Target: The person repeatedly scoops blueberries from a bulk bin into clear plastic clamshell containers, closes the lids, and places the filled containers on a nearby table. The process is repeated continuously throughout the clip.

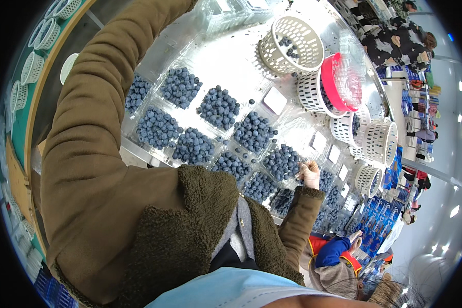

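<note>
My right hand (pixel 309 173), in a thin pale glove, is at the right side of a clear plastic punnet filled with blueberries (pixel 282 162). Its fingers are pinched together at the edge of the fruit; what they hold, if anything, is too small to make out. My left arm (pixel 100 66) stretches up past the top edge, and the hand is out of view. Several more blueberry punnets (pixel 218 108) stand in rows between my arms. A few loose blueberries (pixel 251 101) lie among them.
A cream perforated basket (pixel 291 45) with few berries stands at the far side of the metal table (pixel 226 49). Beside it are white baskets (pixel 311 93), one with a red band (pixel 333 82). Clear empty punnets (pixel 226 15) lie far off. A co-worker's blue sleeve (pixel 331 251) is at lower right.
</note>
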Action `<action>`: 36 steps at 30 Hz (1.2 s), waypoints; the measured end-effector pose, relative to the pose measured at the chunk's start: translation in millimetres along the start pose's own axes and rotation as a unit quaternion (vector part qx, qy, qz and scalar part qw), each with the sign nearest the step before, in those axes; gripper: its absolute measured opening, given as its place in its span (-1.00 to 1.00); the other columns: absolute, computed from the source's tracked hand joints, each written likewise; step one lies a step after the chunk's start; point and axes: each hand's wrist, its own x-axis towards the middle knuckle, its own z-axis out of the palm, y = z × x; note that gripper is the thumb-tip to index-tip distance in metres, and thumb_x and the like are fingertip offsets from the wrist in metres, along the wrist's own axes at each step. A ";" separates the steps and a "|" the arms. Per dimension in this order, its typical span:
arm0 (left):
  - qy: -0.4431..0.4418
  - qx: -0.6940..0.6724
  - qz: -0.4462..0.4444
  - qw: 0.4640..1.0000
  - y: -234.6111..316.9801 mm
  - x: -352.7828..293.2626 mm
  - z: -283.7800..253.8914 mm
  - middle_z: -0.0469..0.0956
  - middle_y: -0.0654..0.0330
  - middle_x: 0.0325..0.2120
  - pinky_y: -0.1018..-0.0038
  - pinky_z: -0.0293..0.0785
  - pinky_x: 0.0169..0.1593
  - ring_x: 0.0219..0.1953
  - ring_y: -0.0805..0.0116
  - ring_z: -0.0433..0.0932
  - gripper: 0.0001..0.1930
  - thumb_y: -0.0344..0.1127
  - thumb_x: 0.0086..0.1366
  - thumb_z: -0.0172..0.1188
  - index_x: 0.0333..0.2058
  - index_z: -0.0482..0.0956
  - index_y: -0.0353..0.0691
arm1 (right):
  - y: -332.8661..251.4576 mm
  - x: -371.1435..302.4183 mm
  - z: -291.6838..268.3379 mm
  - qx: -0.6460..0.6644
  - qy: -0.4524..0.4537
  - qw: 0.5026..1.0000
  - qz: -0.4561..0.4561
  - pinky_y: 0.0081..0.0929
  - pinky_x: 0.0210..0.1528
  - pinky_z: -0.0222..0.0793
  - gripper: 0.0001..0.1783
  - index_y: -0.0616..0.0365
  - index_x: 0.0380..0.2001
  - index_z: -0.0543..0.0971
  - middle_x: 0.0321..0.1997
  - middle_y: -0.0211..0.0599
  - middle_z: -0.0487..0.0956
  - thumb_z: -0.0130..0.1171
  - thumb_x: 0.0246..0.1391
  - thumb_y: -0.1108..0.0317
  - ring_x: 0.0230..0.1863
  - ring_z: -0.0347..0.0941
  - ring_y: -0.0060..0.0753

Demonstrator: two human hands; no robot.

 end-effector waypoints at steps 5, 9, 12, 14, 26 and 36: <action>0.068 0.027 -0.021 0.997 -2.1 9.8 -2.9 0.53 -0.01 -0.55 0.21 0.42 -0.30 -0.43 0.04 0.51 -0.81 -0.19 0.02 0.10 -0.52 0.59 -0.16 | 0.4 -2.6 -1.5 0.005 -0.003 1.000 0.003 -0.73 -0.78 0.22 -0.84 0.09 -0.52 0.28 -0.70 -0.43 0.38 0.05 -0.02 0.52 -0.80 0.30 -0.60; 0.091 0.009 0.020 0.996 -12.4 26.8 -8.2 0.51 0.03 -0.62 0.27 0.41 -0.39 -0.51 0.07 0.48 -0.73 -0.06 -0.07 0.18 -0.58 0.54 -0.17 | 0.5 -6.5 -3.8 0.019 -0.005 1.000 -0.004 -0.74 -0.74 0.25 -0.86 0.11 -0.52 0.30 -0.69 -0.42 0.39 0.05 -0.02 0.52 -0.79 0.29 -0.62; 0.028 -0.247 -0.085 0.965 -7.7 19.9 -26.0 0.50 0.10 -0.68 0.40 0.39 -0.51 -0.61 0.26 0.47 -0.82 -0.21 -0.04 0.18 -0.63 0.52 -0.20 | -3.0 -12.6 -4.9 0.042 -0.003 0.999 -0.004 -0.71 -0.70 0.30 -0.89 0.14 -0.50 0.33 -0.65 -0.37 0.41 0.05 -0.02 0.53 -0.77 0.30 -0.62; -0.061 -0.417 -0.115 0.899 0.1 -1.4 -50.6 0.50 0.14 -0.66 0.50 0.39 -0.56 -0.66 0.36 0.46 -0.89 -0.36 0.03 0.12 -0.59 0.51 -0.25 | -7.8 -20.8 -6.3 0.064 0.000 0.998 -0.018 -0.69 -0.68 0.33 -0.89 0.16 -0.49 0.33 -0.60 -0.28 0.45 0.05 -0.02 0.54 -0.76 0.31 -0.62; -0.295 -0.629 0.025 0.719 169.2 -213.9 -48.3 0.17 -0.02 0.08 0.65 0.51 -0.33 -0.20 0.37 0.50 -0.33 -0.48 0.11 0.01 0.20 -0.01 -0.03 | -70.9 -93.2 -42.5 0.150 0.084 0.969 -0.178 -0.72 -0.72 0.30 -0.93 0.17 -0.39 0.37 -0.39 -0.23 0.49 -0.02 -0.01 0.51 -0.73 0.32 -0.66; -0.417 -0.672 -0.112 0.601 317.3 -285.6 16.3 -0.01 -0.05 0.17 0.42 0.52 -0.24 0.02 0.15 0.30 -0.30 -0.55 0.12 -0.18 0.23 -0.19 -0.02 | -92.5 -81.3 -14.2 0.151 0.159 0.929 -0.297 -0.74 -0.72 0.32 -0.74 0.23 -0.20 0.33 -0.46 -0.32 0.45 0.06 0.00 0.50 -0.71 0.37 -0.62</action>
